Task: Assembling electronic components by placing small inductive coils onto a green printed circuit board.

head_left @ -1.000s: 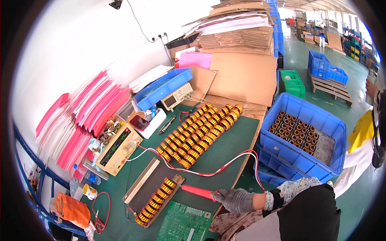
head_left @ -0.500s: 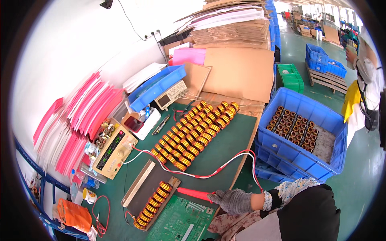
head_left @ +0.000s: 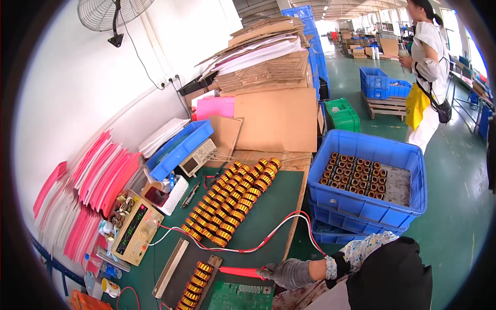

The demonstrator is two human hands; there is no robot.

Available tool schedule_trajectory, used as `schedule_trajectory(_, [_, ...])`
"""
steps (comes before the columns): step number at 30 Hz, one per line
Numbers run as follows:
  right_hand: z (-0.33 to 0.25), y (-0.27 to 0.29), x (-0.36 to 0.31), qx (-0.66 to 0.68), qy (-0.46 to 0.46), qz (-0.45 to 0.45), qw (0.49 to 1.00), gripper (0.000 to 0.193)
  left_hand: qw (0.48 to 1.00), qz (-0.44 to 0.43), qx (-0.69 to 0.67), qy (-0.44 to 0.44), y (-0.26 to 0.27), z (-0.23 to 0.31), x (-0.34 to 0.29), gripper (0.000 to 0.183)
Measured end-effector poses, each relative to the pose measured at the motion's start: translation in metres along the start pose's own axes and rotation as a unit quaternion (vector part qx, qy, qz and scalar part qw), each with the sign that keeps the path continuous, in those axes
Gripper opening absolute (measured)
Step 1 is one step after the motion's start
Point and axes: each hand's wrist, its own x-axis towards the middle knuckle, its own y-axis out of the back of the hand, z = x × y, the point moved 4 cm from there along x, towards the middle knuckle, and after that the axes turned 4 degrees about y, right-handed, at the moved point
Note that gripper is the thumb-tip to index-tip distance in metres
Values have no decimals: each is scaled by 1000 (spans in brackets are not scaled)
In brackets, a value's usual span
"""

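Note:
My right hand [head_left: 292, 273], in a grey knitted glove, is closed on the rear end of a long red tweezer-like test probe [head_left: 238, 271]. The probe's tip points left and reaches the edge of a dark holder [head_left: 175, 268] with pale side rails. In that holder stands a row of copper-wound ring coils [head_left: 195, 285]. Just below the probe lies a green circuit board [head_left: 240, 296], partly cut off by the lower edge. Several more rows of copper ring coils [head_left: 227, 204] stand on the green mat beyond. My left hand is out of view.
A red-and-white cable [head_left: 258, 250] runs across the mat from a beige meter [head_left: 137, 233]. Blue crates [head_left: 361, 206] at the right hold more coils. Stacked cardboard [head_left: 263, 77] and pink foam sheets [head_left: 98, 181] stand behind. A person [head_left: 429, 62] stands beyond the crates.
My view has tilted up and shifted right, so the bench sits lower and further left and a fan shows. My right hand still grips the red probe beside the holder.

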Motion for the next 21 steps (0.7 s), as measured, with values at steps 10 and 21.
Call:
schedule_trajectory(10, [13, -24, 6, 42, 8, -34, 998, 71, 997, -81, -14, 15, -35, -8, 75, 56])
schedule_trajectory(21, [-5, 17, -6, 16, 7, -27, 999, 49, 992, -119, -20, 47, -60, -15, 116, 58])
